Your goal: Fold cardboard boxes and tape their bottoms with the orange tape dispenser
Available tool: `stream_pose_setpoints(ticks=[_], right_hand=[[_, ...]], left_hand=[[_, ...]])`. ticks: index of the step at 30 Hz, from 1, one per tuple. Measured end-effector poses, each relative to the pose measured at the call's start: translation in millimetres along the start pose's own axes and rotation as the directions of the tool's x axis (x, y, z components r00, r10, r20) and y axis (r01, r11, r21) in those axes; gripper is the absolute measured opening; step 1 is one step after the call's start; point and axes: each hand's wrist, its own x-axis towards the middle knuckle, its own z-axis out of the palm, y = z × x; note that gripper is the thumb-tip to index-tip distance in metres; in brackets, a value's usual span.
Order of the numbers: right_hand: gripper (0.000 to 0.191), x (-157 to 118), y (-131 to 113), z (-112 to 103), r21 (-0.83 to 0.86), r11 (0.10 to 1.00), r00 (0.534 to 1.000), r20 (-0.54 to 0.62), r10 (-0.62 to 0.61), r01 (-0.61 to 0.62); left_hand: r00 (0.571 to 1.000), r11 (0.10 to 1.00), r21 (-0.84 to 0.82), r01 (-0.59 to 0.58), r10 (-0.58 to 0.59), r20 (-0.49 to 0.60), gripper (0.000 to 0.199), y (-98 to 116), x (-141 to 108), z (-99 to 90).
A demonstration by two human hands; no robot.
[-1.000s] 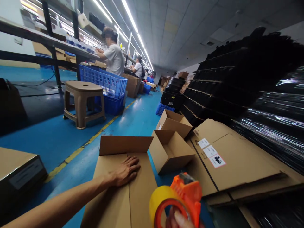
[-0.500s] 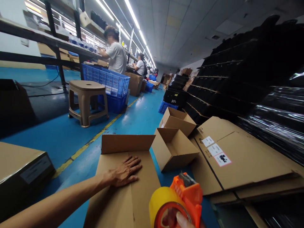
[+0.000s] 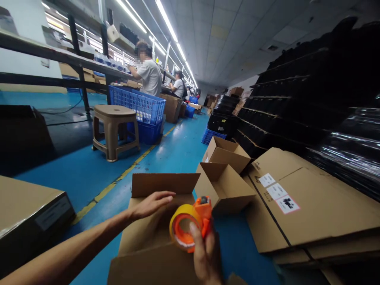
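- The cardboard box (image 3: 138,237) is in front of the person, below both hands; its far flap (image 3: 164,185) stands up and its near flap (image 3: 148,266) is raised too.
- The left hand (image 3: 151,205) reaches over the box, fingers straight and nearly together, with nothing seen in its grasp.
- The right hand (image 3: 206,253) grips the tape dispenser (image 3: 204,213), thumb at the roll's core.
- I judge the step in hand as readying this box for tape.
- The next move calls for flat flaps and a steady left hand.
- The middle is shadowed, so I cannot tell whether any tape lies there.
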Motion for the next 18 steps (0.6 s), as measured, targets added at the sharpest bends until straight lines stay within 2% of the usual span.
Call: stream_pose_setpoints(ticks=[2,3,4,5,6,7,8,9,12,15,18], right_hand=[[0.083,15.4,21.4,23.5,0.054,0.998,0.999,0.05,-0.017,0.014],[0.086,20.2,34.6,33.5,0.056,0.998,0.998,0.058,-0.006,0.003],[0.088,22.8,48.1,41.6,0.034,0.999,0.998,0.059,0.014,-0.016],[0.088,23.5,60.8,47.7,0.001,1.0,0.998,0.055,0.031,-0.031],[0.087,22.6,71.8,51.6,-0.033,0.999,0.998,0.044,0.035,-0.034],[0.087,20.7,80.2,53.5,-0.064,0.998,0.999,0.028,0.024,-0.022],[0.087,18.5,85.6,53.5,-0.087,0.996,1.0,0.006,0.005,-0.005],[0.087,16.4,88.2,52.0,-0.102,0.995,1.0,-0.018,-0.015,0.013],[0.085,14.6,83.8,42.4,-0.132,0.991,0.995,-0.09,-0.039,0.027],[0.076,16.0,76.5,29.3,-0.162,0.986,0.986,-0.148,-0.07,0.046],[0.067,7.9,76.5,11.1,-0.133,0.991,0.989,-0.146,-0.029,0.01]], left_hand=[[0.99,0.999,0.037,-0.001,0.006,-0.14,0.048,13.4,-13.1,-21.2],[0.967,0.991,0.126,-0.041,0.071,-0.244,0.041,17.6,-20.0,-30.8],[0.922,0.959,0.274,-0.078,0.174,-0.347,0.035,19.7,-26.2,-39.4],[0.861,0.889,0.451,-0.082,0.291,-0.416,0.033,19.7,-30.9,-46.6],[0.801,0.792,0.609,-0.046,0.393,-0.451,0.035,17.9,-33.8,-52.4],[0.763,0.697,0.717,0.008,0.46,-0.454,0.042,14.9,-34.9,-56.6],[0.756,0.629,0.775,0.052,0.482,-0.442,0.049,11.6,-34.7,-58.8],[0.772,0.602,0.795,0.078,0.468,-0.431,0.054,8.6,-33.8,-59.1],[0.813,0.62,0.782,0.061,0.423,-0.399,0.043,7.0,-35.8,-46.4],[0.815,0.592,0.806,-0.012,0.473,-0.335,0.029,13.3,-55.7,-16.9],[0.823,0.508,0.857,-0.081,0.52,-0.23,0.035,14.1,-85.8,15.8]])
